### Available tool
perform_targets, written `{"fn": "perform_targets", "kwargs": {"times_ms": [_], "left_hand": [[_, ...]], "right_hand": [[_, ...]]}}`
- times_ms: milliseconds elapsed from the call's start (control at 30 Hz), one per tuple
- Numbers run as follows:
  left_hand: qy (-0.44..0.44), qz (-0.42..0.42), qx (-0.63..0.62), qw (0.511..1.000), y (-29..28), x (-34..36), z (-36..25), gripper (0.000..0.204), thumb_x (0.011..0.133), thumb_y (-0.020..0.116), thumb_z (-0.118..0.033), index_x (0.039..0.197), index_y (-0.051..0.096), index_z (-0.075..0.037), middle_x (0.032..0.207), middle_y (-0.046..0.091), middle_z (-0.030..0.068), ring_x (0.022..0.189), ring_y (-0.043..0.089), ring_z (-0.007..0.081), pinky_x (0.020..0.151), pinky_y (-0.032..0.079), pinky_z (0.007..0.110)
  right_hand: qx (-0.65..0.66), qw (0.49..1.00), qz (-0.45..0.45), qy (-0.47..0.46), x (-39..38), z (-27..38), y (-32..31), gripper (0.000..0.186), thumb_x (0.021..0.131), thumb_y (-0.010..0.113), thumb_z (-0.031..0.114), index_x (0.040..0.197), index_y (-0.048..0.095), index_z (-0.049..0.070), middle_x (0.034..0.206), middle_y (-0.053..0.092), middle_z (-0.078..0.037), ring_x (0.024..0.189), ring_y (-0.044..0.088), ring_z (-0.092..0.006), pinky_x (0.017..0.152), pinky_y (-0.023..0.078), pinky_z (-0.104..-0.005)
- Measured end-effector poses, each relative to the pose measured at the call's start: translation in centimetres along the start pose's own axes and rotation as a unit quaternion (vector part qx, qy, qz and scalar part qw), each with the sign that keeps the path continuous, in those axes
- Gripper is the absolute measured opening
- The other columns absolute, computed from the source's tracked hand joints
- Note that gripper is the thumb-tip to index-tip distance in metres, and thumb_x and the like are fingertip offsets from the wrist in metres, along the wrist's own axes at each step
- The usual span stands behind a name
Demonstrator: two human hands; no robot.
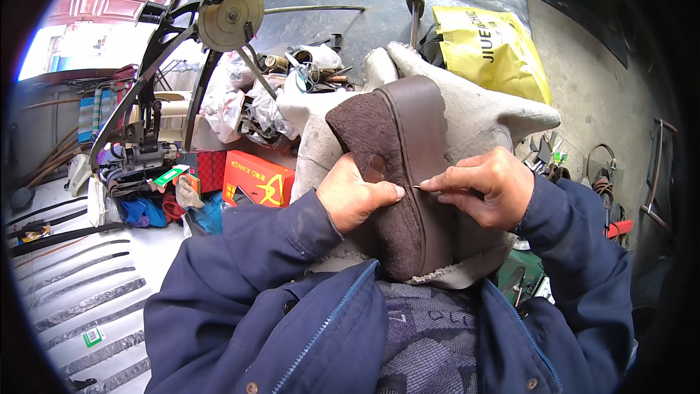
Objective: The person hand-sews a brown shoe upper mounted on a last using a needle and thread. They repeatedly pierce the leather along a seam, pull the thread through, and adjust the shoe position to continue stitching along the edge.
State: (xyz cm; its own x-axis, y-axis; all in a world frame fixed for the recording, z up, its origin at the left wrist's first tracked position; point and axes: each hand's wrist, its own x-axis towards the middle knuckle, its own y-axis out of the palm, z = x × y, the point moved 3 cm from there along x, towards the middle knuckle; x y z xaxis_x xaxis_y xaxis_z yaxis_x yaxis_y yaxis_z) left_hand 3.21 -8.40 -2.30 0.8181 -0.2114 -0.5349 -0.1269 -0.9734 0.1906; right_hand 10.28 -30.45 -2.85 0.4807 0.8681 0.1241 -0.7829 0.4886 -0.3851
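Observation:
A brown shoe (370,125) with a fuzzy upper and a smooth, thick brown sole lies tilted on its side across my lap, on a pale, worn cloth (477,113). My left hand (356,193) grips the upper, its thumb pressed near the seam where upper and sole meet. From the other side my right hand (488,186) pinches a thin needle (416,187) between thumb and fingertips. The needle's point reaches the seam, close to my left thumb. Whether it has entered the shoe is too small to tell. Any thread is not visible.
At the left stands a hand-cranked machine with a large wheel (230,16). A red box (257,179) sits beside my left forearm, with plastic bags (224,98) and tools behind it. A yellow bag (496,51) stands at the far right. Cables and tools lie by my right elbow.

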Motion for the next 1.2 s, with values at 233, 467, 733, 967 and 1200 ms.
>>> {"fn": "perform_targets", "kwargs": {"times_ms": [233, 467, 733, 967, 1200], "left_hand": [[0.003, -0.008, 0.02, 1.0, 0.5, 0.1, 0.2, 0.062, 0.088, 0.071, -0.002, 0.146, 0.051, 0.002, 0.139, 0.064, 0.0141, 0.127, 0.061, 0.0252, 0.111, 0.048, 0.041], [0.04, 0.029, 0.056, 0.997, -0.3, 0.2, 0.5, 0.062, 0.092, 0.075, -0.007, 0.148, 0.05, 0.001, 0.139, 0.063, 0.0127, 0.129, 0.06, 0.0249, 0.114, 0.045, 0.041], [0.001, 0.022, -0.026, 0.999, -0.1, 0.4, 1.3, 0.062, 0.093, 0.072, 0.001, 0.15, 0.047, 0.001, 0.141, 0.062, 0.0125, 0.132, 0.058, 0.025, 0.114, 0.044, 0.041], [0.003, 0.023, -0.026, 0.999, -0.3, 0.9, 1.6, 0.06, 0.092, 0.073, 0.002, 0.147, 0.049, 0.001, 0.14, 0.062, 0.0123, 0.13, 0.059, 0.024, 0.114, 0.044, 0.04], [-0.005, 0.001, -0.05, 0.999, -0.1, 1.2, 2.3, 0.058, 0.091, 0.07, 0.004, 0.146, 0.052, 0.001, 0.138, 0.065, 0.0134, 0.13, 0.06, 0.0246, 0.115, 0.044, 0.04]], "right_hand": [[0.011, 1.0, 0.009, -0.01, -0.1, -0.5, -0.1, 0.034, 0.084, 0.077, -0.006, 0.116, 0.078, 0.006, 0.09, 0.077, -0.017, 0.082, 0.077, -0.0315, 0.07, 0.06, -0.0364], [0.044, 0.997, 0.06, 0.036, 0.9, -0.6, -0.7, 0.025, 0.087, 0.075, -0.003, 0.112, 0.077, 0.002, 0.093, 0.078, -0.018, 0.085, 0.077, -0.0334, 0.075, 0.06, -0.0377], [0.024, 0.998, 0.048, 0.038, 1.4, -0.7, -0.4, 0.019, 0.088, 0.077, 0.011, 0.107, 0.074, 0.011, 0.08, 0.074, -0.016, 0.075, 0.072, -0.0376, 0.066, 0.057, -0.0459], [0.007, 0.991, 0.084, 0.105, 2.0, -0.4, -0.7, 0.021, 0.085, 0.079, 0.001, 0.105, 0.077, 0.006, 0.09, 0.078, -0.016, 0.08, 0.076, -0.0338, 0.07, 0.06, -0.0382], [0.031, 0.989, 0.064, 0.127, 2.3, -0.1, -0.8, 0.018, 0.086, 0.08, 0.006, 0.103, 0.075, 0.008, 0.085, 0.075, -0.017, 0.073, 0.072, -0.0378, 0.062, 0.057, -0.0406]]}}
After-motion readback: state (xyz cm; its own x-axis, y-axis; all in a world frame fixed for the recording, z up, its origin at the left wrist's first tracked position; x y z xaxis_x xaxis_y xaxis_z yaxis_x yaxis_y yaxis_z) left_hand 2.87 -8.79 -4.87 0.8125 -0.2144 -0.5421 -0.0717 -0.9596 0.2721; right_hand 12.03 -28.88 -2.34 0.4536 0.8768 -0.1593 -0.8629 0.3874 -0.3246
